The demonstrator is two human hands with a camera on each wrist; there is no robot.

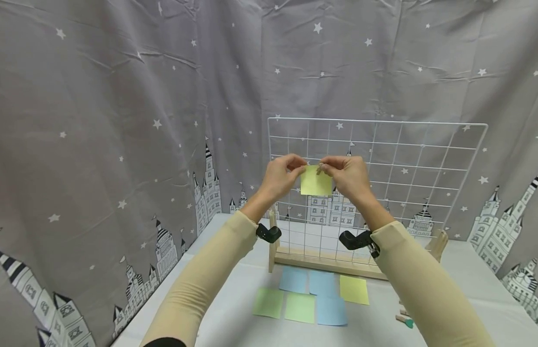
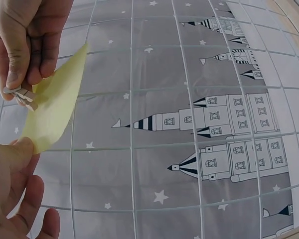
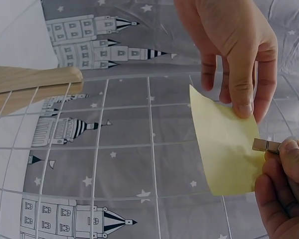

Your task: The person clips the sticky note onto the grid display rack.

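Observation:
A yellow sticky note [image 1: 315, 181] hangs in front of the white wire grid [image 1: 407, 159], near its upper left part. My left hand [image 1: 282, 176] pinches the note's upper left corner between thumb and fingers. In my right hand [image 1: 347, 174] is a small wooden clothespin [image 3: 265, 145], pinched by thumb and forefinger at the note's upper right edge. The clothespin's tip overlaps the note in both wrist views. In the left wrist view the note [image 2: 57, 107] bends slightly and stands close to the wires.
The grid stands in a wooden base [image 1: 329, 262] on a white table [image 1: 234, 294]. Before it lie blue notes [image 1: 293, 279], green notes [image 1: 268, 302] and another yellow note [image 1: 354, 289]. Several clothespins [image 1: 404, 320] lie by the right forearm. A grey star-patterned curtain [image 1: 121, 96] hangs behind.

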